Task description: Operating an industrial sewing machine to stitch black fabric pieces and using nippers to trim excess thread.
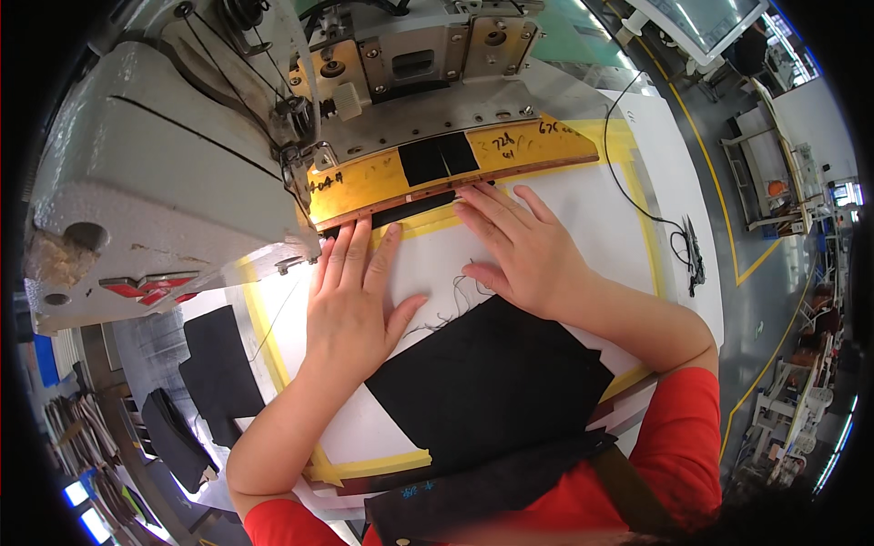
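Note:
My left hand (350, 309) lies spread on the white work board (426, 273), its fingertips at the lower edge of the yellow clamp plate (546, 146) beside the sewing machine head (164, 191). My right hand (514, 250) is stretched out with fingertips at the same edge, farther right. A narrow black strip (414, 211) shows under that edge between my hands, along yellow tape; what my fingertips press is partly hidden. A large black fabric piece (492, 382) lies below my hands, with loose threads above it. A black patch (437, 156) sits on the plate.
More black pieces (218, 373) lie left of the board. Small snips (692, 264) and a thin cable lie on its right. The machine's metal bracket (410, 64) stands behind the plate. A floor with yellow lines (756, 264) and other workstations (760, 164) are at the right.

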Demonstrator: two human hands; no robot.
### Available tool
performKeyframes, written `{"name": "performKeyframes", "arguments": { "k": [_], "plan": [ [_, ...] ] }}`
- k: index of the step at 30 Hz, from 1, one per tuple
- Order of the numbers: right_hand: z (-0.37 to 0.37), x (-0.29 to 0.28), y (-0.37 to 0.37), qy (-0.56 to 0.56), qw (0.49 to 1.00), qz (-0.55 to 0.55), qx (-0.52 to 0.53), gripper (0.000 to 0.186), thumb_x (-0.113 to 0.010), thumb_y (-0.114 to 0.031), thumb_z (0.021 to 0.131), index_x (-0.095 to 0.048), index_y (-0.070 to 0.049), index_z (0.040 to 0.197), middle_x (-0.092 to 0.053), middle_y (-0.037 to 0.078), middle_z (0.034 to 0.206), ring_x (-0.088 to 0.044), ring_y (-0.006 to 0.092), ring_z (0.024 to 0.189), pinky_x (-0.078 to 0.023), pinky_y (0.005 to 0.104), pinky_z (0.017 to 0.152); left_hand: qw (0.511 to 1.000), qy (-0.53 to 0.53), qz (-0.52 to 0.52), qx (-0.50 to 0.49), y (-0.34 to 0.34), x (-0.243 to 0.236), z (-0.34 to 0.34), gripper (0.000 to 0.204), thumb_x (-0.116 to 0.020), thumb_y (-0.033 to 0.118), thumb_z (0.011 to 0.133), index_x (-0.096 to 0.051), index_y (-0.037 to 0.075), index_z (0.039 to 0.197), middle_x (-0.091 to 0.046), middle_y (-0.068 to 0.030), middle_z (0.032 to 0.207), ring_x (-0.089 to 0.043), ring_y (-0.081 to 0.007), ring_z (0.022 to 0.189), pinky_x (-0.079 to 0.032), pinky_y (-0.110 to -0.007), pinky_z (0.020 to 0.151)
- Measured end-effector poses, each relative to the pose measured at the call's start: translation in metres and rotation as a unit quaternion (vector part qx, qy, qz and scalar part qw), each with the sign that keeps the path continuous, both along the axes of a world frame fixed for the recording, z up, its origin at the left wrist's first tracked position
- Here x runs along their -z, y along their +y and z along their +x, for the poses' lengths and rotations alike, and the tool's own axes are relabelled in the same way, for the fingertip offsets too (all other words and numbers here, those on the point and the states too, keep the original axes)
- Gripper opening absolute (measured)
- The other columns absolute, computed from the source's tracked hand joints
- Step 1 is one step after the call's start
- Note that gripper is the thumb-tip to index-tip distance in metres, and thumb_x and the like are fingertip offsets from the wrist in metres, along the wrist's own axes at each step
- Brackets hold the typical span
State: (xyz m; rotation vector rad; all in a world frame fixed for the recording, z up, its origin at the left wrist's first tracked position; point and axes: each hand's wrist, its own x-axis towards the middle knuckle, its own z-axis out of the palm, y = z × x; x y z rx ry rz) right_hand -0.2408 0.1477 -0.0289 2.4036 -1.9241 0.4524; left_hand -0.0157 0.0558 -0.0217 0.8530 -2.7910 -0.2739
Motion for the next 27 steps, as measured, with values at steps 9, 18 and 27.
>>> {"name": "performKeyframes", "arguments": {
  "k": [9, 18, 27],
  "plan": [
    [0.010, -0.001, 0.008, -0.035, 0.999, -0.021, -0.027, 0.060, -0.068, -0.035, 0.082, -0.051, -0.001, 0.129, -0.046, 0.016, 0.139, -0.044, 0.0318, 0.130, -0.032, 0.0491, 0.106, 1.000, 0.020, -0.014, 0.011, 0.000, -0.002, 0.007, 0.067, -0.068, 0.033, 0.080, -0.047, 0.004, 0.136, -0.042, -0.0201, 0.143, -0.041, -0.0393, 0.130, -0.031, -0.050, 0.108],
    [0.004, 0.006, 0.001, -0.038, 0.999, -0.030, 0.015, 0.060, -0.065, -0.038, 0.085, -0.050, 0.001, 0.129, -0.048, 0.017, 0.137, -0.044, 0.0317, 0.129, -0.031, 0.0468, 0.107, 1.000, 0.015, -0.020, 0.012, -0.003, -0.001, 0.005, 0.065, -0.067, 0.033, 0.080, -0.047, 0.004, 0.135, -0.043, -0.0197, 0.142, -0.042, -0.0395, 0.130, -0.032, -0.051, 0.106],
    [0.007, 0.002, 0.002, -0.020, 0.999, -0.031, 0.019, 0.062, -0.064, -0.039, 0.086, -0.049, 0.002, 0.130, -0.045, 0.019, 0.139, -0.043, 0.0334, 0.130, -0.029, 0.0476, 0.109, 0.998, 0.022, -0.052, 0.019, -0.002, -0.003, 0.006, 0.067, -0.071, 0.031, 0.078, -0.048, 0.002, 0.134, -0.046, -0.0207, 0.138, -0.046, -0.0394, 0.125, -0.035, -0.050, 0.104]
  ]
}}
